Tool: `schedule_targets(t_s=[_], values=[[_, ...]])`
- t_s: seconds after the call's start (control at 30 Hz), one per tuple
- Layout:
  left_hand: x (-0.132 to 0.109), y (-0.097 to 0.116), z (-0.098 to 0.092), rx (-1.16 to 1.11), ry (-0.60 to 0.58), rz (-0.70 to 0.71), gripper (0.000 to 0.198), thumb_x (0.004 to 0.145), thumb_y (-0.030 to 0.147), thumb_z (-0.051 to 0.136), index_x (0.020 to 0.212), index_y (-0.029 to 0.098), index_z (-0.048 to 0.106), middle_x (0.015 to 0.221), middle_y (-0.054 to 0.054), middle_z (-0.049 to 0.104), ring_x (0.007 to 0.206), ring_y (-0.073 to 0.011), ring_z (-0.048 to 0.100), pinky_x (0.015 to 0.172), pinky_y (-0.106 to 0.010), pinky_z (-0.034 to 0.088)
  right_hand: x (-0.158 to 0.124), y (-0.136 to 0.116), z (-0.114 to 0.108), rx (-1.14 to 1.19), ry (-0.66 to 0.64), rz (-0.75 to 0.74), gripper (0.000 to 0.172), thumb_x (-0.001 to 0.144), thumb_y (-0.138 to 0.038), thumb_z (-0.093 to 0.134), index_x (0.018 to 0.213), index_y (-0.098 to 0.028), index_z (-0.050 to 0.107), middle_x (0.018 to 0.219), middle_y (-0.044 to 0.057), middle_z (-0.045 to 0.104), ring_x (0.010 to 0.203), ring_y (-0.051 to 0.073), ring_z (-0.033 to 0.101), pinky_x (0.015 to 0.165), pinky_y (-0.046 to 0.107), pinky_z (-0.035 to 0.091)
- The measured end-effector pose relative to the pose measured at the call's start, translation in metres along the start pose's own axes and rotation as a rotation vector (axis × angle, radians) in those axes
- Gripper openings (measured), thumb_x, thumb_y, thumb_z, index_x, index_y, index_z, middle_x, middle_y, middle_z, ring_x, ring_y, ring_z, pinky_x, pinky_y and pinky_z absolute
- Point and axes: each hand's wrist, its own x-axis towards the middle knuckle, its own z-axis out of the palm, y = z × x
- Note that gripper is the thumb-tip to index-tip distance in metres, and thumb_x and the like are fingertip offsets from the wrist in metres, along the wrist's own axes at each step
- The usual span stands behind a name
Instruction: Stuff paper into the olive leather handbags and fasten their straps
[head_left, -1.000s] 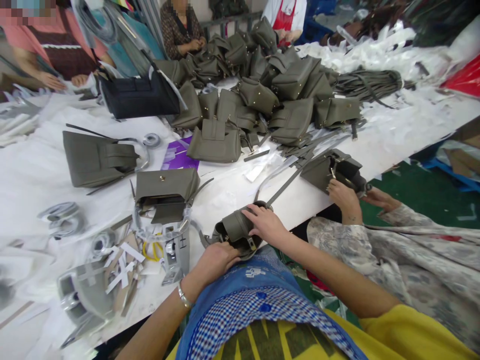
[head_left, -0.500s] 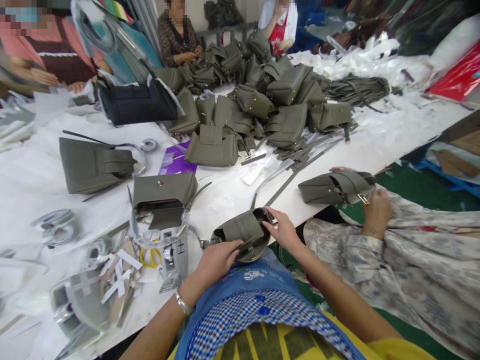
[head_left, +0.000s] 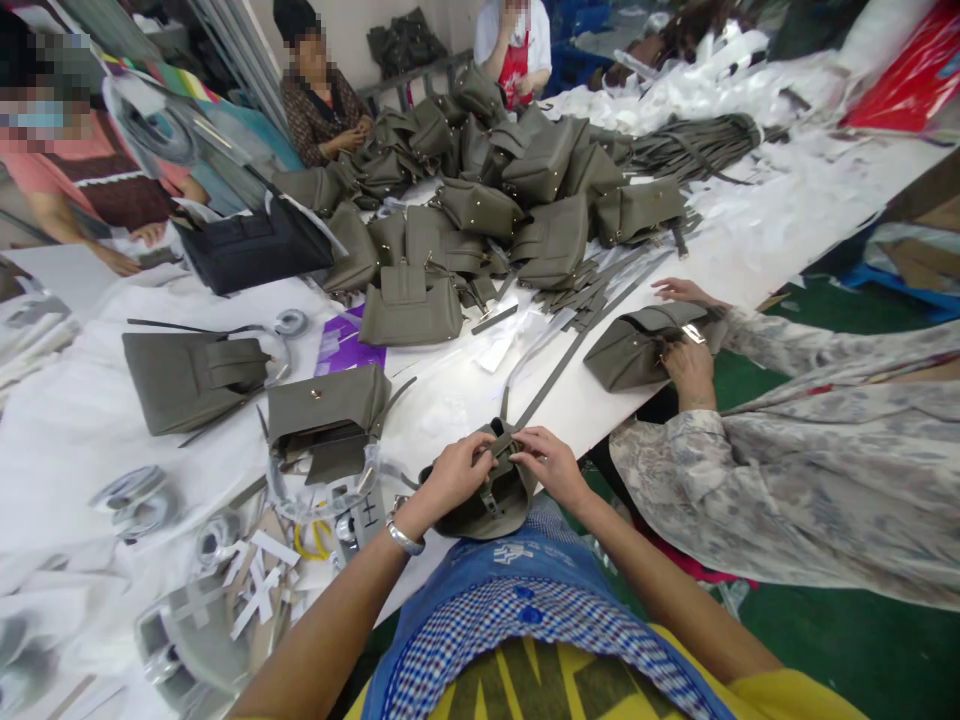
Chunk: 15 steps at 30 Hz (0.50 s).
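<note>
An olive-green handbag (head_left: 491, 505) rests at the table edge against my apron, its opening turned up toward me. My left hand (head_left: 463, 470) pinches the strap or flap at the bag's top, fingers closed. Close beside it, my right hand (head_left: 547, 462) grips the same strip from the other side, its fingertips pressed together. A long olive strap (head_left: 577, 345) runs from behind the bag across the table. What exactly lies between the fingertips is partly hidden. Left of my hands stands another olive handbag (head_left: 330, 405) with its mouth open.
A co-worker's hand (head_left: 688, 372) handles an olive bag (head_left: 626, 345) at my right. Behind lies a heap of olive bags (head_left: 544, 165). At left are a tape dispenser (head_left: 191, 625), tape rolls (head_left: 135, 503), paper strips (head_left: 262, 575) and a black bag (head_left: 255, 240).
My hands have come together at the top of the bag, which has turned so its opening faces me more. The co-worker at right has tilted their bag and shifted both hands.
</note>
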Motion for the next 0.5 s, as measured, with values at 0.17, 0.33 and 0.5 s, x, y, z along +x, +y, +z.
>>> schedule_targets(t_s=[0.17, 0.33, 0.5], values=[[0.008, 0.002, -0.008, 0.131, -0.048, -0.036, 0.034, 0.093, 0.043, 0.044, 0.084, 0.021, 0.068, 0.069, 0.0, 0.068, 0.067, -0.0165, 0.061, 0.063, -0.025, 0.039, -0.016, -0.006, 0.017, -0.024, 0.12, -0.018, 0.022, 0.085, -0.033, 0.071, 0.104, -0.022, 0.071, 0.099, 0.006, 0.064, 0.076, 0.017, 0.062, 0.072, 0.033, 0.055], [0.016, 0.004, -0.011, 0.263, -0.163, -0.065, 0.046, 0.094, 0.044, 0.038, 0.07, 0.02, 0.069, 0.063, -0.002, 0.066, 0.062, -0.0168, 0.058, 0.057, -0.026, 0.034, -0.026, -0.005, 0.029, -0.062, 0.15, -0.035, 0.022, 0.086, -0.033, 0.07, 0.105, -0.022, 0.071, 0.1, 0.006, 0.065, 0.075, 0.018, 0.063, 0.073, 0.033, 0.057], [0.023, 0.013, -0.013, 0.39, -0.253, -0.047, 0.04, 0.088, 0.038, 0.043, 0.068, 0.019, 0.072, 0.063, -0.004, 0.068, 0.061, -0.017, 0.058, 0.057, -0.026, 0.035, -0.029, -0.001, 0.032, -0.089, 0.173, -0.07, 0.024, 0.086, -0.03, 0.07, 0.109, -0.023, 0.07, 0.099, 0.006, 0.066, 0.082, 0.019, 0.065, 0.077, 0.033, 0.058]])
